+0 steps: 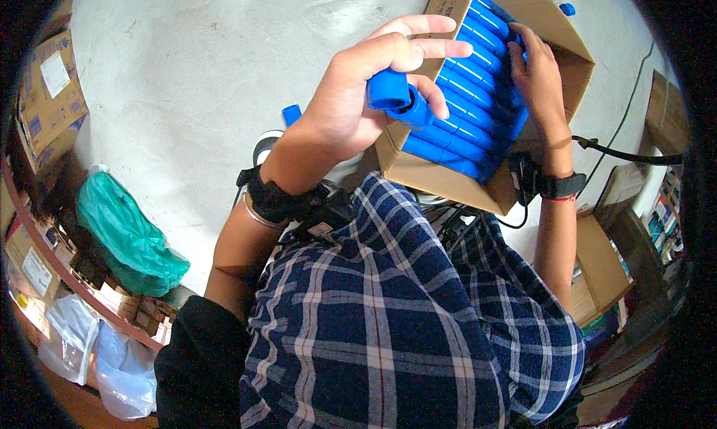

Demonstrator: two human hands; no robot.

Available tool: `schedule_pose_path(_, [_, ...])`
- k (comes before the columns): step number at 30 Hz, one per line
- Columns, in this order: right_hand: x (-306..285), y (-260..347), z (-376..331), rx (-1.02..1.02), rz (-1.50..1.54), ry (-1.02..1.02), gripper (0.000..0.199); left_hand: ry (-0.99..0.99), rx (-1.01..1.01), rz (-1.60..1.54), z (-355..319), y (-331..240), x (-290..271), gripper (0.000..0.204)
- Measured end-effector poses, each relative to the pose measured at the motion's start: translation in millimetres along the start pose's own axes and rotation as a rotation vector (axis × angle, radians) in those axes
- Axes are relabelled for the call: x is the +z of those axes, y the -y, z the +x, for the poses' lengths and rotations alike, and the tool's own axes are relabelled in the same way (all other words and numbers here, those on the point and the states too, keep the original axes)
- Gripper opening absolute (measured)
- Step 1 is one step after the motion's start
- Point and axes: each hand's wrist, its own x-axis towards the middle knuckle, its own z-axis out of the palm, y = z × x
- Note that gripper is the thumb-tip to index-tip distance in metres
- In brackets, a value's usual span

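My left hand point(347, 89) is raised beside the cardboard box point(441, 179), holding two short blue plastic pipe fittings. One fitting point(388, 91) sits under the thumb, its open end towards me. The other fitting point(417, 114) is tilted against it, held by a curled finger, while two other fingers stretch out to the right. Inside the open box lie rows of the same blue fittings point(467, 93), packed side by side. My right hand point(541, 78) reaches into the right part of the box, its fingers bent around a blue fitting point(522, 54) that they partly hide.
A loose blue fitting point(292, 114) lies on the pale floor point(209, 70) to the left; two more lie beyond the box. Left stand a green plastic bag point(127, 231) and a carton point(52, 93). Black cables point(627, 158) run at the right, near another open carton point(597, 268).
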Motion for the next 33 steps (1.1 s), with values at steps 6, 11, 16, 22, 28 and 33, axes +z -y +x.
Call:
schedule_pose_path(6, [-1, 22, 1, -0.138, -0.332, -0.093, 0.036, -0.071, -0.001, 0.08, 0, 0, 6, 0.05])
schedule_pose_path(11, [-34, 72, -4, -0.166, -0.01, -0.179, 0.034, -0.109, -0.008, 0.108, -2, 1, 5, 0.048])
schedule_pose_path(16, [-55, 139, -20, -0.265, 0.451, -0.027, 0.051, -0.207, -0.031, 0.109, 2, 9, 11, 0.036])
schedule_pose_path(22, [-53, 170, -22, -0.147, 0.591, -0.116, 0.054, -0.299, 0.244, 0.481, -5, 19, 26, 0.026])
schedule_pose_path(28, [-52, 155, -28, -0.108, 0.498, -0.057, 0.035, -0.37, 0.326, 0.648, 4, 31, 25, 0.02])
schedule_pose_path(33, [-48, 72, -13, -0.008, 0.227, -0.246, 0.035, -0.516, 0.493, 0.748, 11, 30, 13, 0.025])
